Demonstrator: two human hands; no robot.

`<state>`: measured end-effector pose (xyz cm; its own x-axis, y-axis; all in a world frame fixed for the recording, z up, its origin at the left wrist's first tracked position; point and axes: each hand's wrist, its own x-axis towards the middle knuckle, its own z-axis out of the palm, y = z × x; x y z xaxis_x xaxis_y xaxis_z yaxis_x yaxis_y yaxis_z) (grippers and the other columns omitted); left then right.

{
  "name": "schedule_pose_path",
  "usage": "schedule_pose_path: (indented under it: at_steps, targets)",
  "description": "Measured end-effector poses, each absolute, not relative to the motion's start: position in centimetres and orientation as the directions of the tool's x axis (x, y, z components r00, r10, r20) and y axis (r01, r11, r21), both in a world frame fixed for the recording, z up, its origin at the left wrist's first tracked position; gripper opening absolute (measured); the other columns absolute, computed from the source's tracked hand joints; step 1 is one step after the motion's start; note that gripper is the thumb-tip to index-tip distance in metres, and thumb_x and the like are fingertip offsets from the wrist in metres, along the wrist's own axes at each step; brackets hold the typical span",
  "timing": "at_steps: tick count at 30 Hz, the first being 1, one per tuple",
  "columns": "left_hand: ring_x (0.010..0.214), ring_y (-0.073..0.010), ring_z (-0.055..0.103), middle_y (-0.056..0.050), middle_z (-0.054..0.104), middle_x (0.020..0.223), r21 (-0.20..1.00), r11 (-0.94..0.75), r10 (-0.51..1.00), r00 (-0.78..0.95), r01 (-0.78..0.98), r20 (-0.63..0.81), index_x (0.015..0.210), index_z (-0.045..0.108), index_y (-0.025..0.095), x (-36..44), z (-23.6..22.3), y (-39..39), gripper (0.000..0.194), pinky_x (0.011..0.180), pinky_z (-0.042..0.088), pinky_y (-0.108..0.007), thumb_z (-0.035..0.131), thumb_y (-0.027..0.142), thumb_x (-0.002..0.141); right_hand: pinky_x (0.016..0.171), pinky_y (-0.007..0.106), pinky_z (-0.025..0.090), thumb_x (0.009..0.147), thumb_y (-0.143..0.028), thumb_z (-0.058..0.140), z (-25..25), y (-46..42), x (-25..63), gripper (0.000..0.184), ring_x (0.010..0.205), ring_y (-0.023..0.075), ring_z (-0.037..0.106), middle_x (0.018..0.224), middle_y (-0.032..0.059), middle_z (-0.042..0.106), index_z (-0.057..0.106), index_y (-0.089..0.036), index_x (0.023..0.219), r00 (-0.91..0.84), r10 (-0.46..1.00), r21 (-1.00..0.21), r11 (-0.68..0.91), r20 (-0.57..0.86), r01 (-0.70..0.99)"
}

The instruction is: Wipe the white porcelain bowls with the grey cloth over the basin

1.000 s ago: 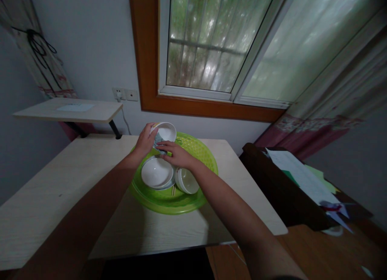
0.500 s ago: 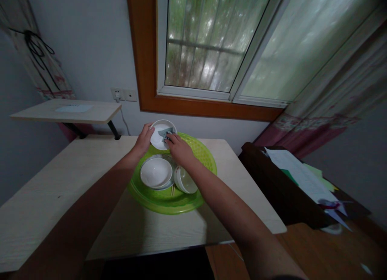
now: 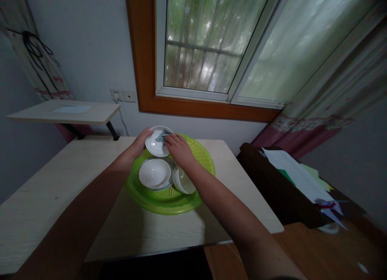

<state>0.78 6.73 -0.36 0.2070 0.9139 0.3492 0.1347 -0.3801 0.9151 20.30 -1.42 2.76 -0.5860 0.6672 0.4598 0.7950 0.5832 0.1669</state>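
Observation:
My left hand [image 3: 141,142] grips the left rim of a white bowl [image 3: 155,146], tipped so its inside faces me, above the back of a round green tray [image 3: 169,210]. Against the bowl's inner right side, my right hand [image 3: 178,147] presses a grey-blue cloth [image 3: 163,135], fingers closed on it. Below, on the tray, one white bowl [image 3: 155,173] rests on other dishware. To its right, stacked bowls [image 3: 185,181] lie tilted on their side, partly behind my right forearm. The ends of chopsticks [image 3: 171,190] poke out between them.
The tray stands on a pale wooden table [image 3: 115,227]. A small raised shelf [image 3: 65,111] with a paper sheet is at the back left. Behind is a wall with a window [image 3: 205,42]. A dark brown piece of furniture [image 3: 272,191] with papers stands right.
The bowl has turned from facing sideways to showing me its inside, then dipped slightly. My right hand has moved with the cloth from the outside of the bowl to its inside.

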Motion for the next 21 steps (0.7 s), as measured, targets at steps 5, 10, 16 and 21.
schedule_pose_path:
  at_steps: [5, 10, 16, 21]
  targets:
    - [0.080, -0.0196, 0.060, -0.005, 0.066, 0.087, 0.940, -0.326, 0.941, 0.127, 0.098, 0.313, 0.096, 0.059, 0.020, 0.5, -0.3, 7.0, 0.034, 0.074, 0.050, -0.035, 0.049, 0.051, 0.085, 0.103, 0.046, 0.045, 0.100, -0.014, 0.047, 2.7, -2.0, 19.8, 0.024, 0.119, 0.0304, 0.054, 0.121, 0.0172, 0.065, 0.070, -0.012, 0.109, -0.570, 0.726, 0.195, 0.540, 0.384, 0.819]
    - [0.090, -0.0209, 0.061, -0.004, 0.067, 0.094, 0.867, -0.413, 0.910, 0.097, 0.279, 0.403, 0.101, 0.064, 0.021, 0.1, -0.3, 6.7, 0.035, 0.082, 0.050, -0.034, 0.049, 0.048, 0.086, 0.094, 0.042, 0.051, 0.096, -0.021, 0.056, 2.2, -2.2, 19.2, 0.021, 0.105, 0.0284, 0.060, 0.112, 0.0154, 0.066, 0.071, -0.012, 0.108, -0.649, 0.705, 0.152, 0.635, 0.286, 0.757]
    - [0.091, -0.0213, 0.062, -0.004, 0.068, 0.096, 0.811, -0.466, 0.884, 0.144, 0.354, 0.445, 0.103, 0.063, 0.021, 0.2, -0.4, 6.3, 0.034, 0.087, 0.050, -0.036, 0.044, 0.046, 0.091, 0.111, 0.042, 0.046, 0.095, -0.030, 0.059, 1.0, -1.8, 18.9, 0.047, 0.127, 0.0287, 0.055, 0.141, 0.0181, 0.056, 0.058, -0.009, 0.137, -0.745, 0.574, 0.042, 0.782, 0.338, 0.622]
    - [0.091, -0.0219, 0.062, -0.004, 0.067, 0.090, 0.832, -0.458, 0.888, 0.203, 0.314, 0.412, 0.094, 0.061, 0.022, 0.7, -0.3, 6.0, 0.028, 0.091, 0.051, -0.037, 0.044, 0.045, 0.090, 0.122, 0.047, 0.034, 0.093, -0.032, 0.063, 0.7, -1.7, 18.7, 0.059, 0.141, 0.0325, 0.043, 0.153, 0.0208, 0.046, 0.051, -0.006, 0.145, -0.693, 0.607, 0.035, 0.742, 0.389, 0.670]
